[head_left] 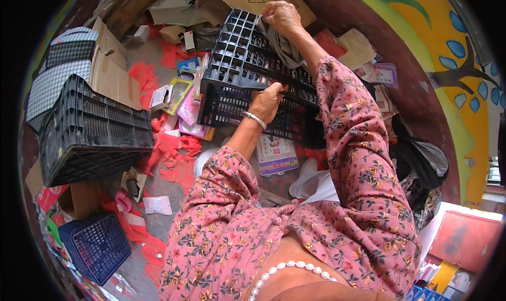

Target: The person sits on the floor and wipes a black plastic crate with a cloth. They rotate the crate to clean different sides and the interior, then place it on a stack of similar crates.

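At upper centre of the frame, a person's left hand [267, 102] clamps its fingers over the near rim of a black plastic crate [247, 69], while the right hand [282, 17] presses a grey cloth [282, 45] into it, fingers curled.

Black crate [247, 64] under both hands: moulded plastic lattice, semi-matt w/ slight sheen on ribs. Grey cloth [282, 45] in right hand [282, 16] grip: soft, matt, crumpled. Left hand [267, 102] wrist has a bangle [255, 119], looks like polished metal. Sleeves: thin floral woven fabric, matt. Second black crate [89, 132]: same plastic, duller, dusty. Blue basket [97, 245]: plastic mesh, mild gloss. Cardboard sheets [113, 72]: brown, rough, matt, creased. Red scraps [176, 159]: thin paper, matt, torn edges. Floor [158, 216]: grey concrete, rough. Bead necklace [287, 269]: white, glossy.
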